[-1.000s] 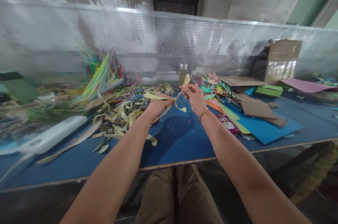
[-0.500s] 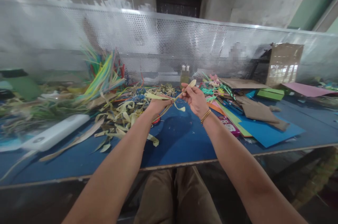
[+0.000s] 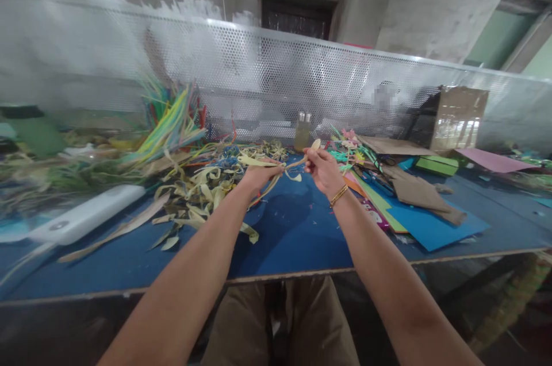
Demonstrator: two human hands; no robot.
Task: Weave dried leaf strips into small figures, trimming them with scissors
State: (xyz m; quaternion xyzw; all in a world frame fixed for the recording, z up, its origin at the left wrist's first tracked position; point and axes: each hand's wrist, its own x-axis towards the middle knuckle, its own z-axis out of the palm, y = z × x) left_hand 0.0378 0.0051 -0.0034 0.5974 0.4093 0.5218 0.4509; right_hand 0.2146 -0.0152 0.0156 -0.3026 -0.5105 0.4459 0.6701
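Observation:
Over the blue tabletop (image 3: 297,239), my left hand (image 3: 263,175) is closed on a pale dried leaf strip (image 3: 257,161), with one end sticking out to the left. A loose curl of it hangs between the hands. My right hand (image 3: 321,168), with a gold bracelet at the wrist, pinches the other end of the strip, whose tip rises above the fingers. Between both hands the strip runs roughly level. Left of my left hand lies a heap of similar pale strips (image 3: 207,188). How the strip passes through the left fingers is hidden.
A white power strip (image 3: 88,214) and a green bottle (image 3: 32,130) stand at the left. Colourful pipe cleaners (image 3: 170,122) rise behind the heap. A small glass bottle (image 3: 302,131) is at the back. Blue paper (image 3: 431,222) and cardboard (image 3: 425,193) lie right, before a perforated metal screen (image 3: 280,79).
The right hand has shifted slightly right and away from the left hand, so more of the strip shows between them. The camera view has tilted up a little.

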